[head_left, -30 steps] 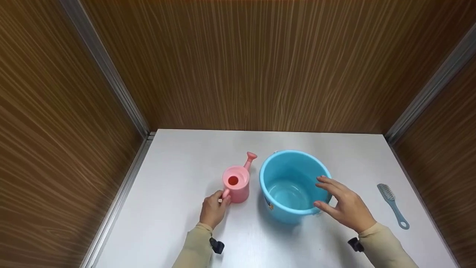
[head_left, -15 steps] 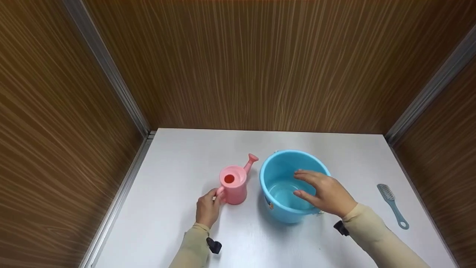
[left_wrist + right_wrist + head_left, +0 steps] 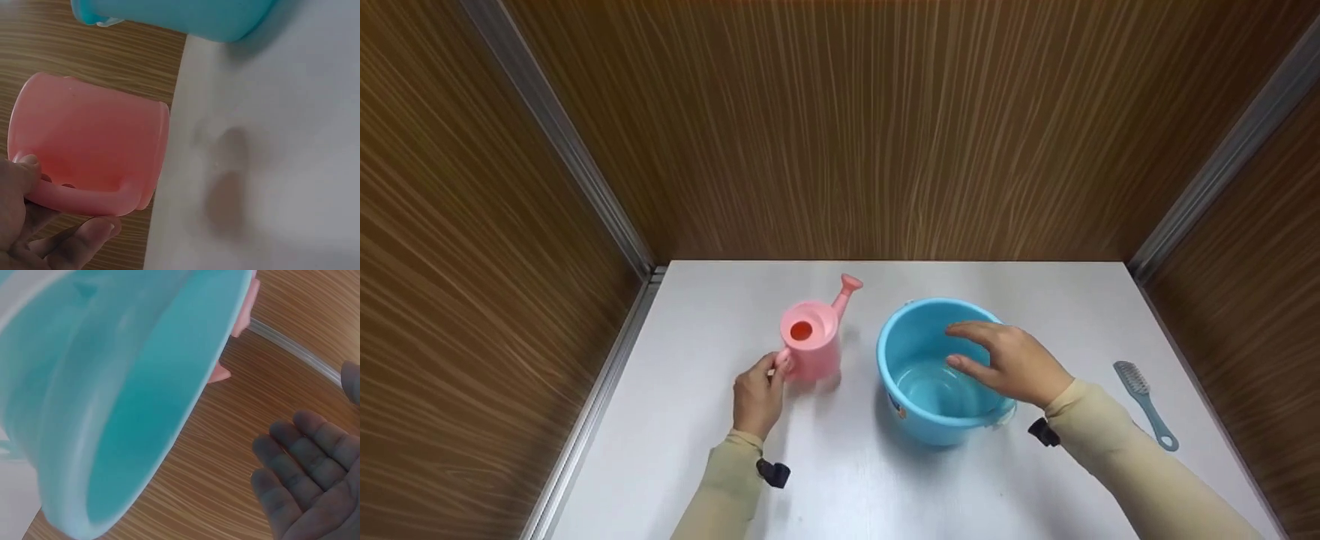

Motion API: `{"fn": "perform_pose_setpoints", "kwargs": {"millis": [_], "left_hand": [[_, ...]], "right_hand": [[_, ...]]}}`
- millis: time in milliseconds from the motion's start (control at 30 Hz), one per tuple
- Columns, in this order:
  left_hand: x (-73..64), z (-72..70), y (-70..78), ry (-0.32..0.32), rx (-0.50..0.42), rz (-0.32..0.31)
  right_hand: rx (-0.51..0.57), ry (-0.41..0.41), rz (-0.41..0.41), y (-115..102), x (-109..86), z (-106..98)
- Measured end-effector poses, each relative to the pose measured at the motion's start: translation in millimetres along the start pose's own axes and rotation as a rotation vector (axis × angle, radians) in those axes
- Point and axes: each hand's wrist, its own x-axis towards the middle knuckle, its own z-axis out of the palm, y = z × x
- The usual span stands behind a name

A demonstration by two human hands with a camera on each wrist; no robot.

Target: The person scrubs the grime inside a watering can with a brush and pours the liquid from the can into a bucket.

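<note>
Since the curved handle [image 3: 84,201] likely makes holding easy, the left hand [image 3: 757,397] pinches the pink plastic watering can [image 3: 816,354] there, left of the round blue plastic bucket [image 3: 931,430], over which the empty right hand [image 3: 1014,366] hangs loosely.

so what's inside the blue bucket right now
In the head view, the bucket shows only bare inner wall and floor. The right hand, above the opening, covers part of the right side, so whatever lies behind it cannot be seen.
</note>
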Motion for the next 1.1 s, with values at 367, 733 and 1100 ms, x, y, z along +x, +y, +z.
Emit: {"fn": "perform_pose_setpoints", "kwargs": {"millis": [367, 733, 1100], "left_hand": [[32.7, -20.3, 40.4, 0.032, -0.039, 0.12], [52.9, -13.9, 88.9, 0.042, -0.107, 0.188], [59.8, -3.4, 134.0, 0.029, -0.124, 0.318]], "right_hand": [[0.176, -0.026, 0.201, 5.9, 23.8, -9.8], [0.383, -0.024, 0.447, 14.0, 53.5, -8.1], [0.74, -0.007, 0.576, 14.8, 69.8, -10.2]]}}
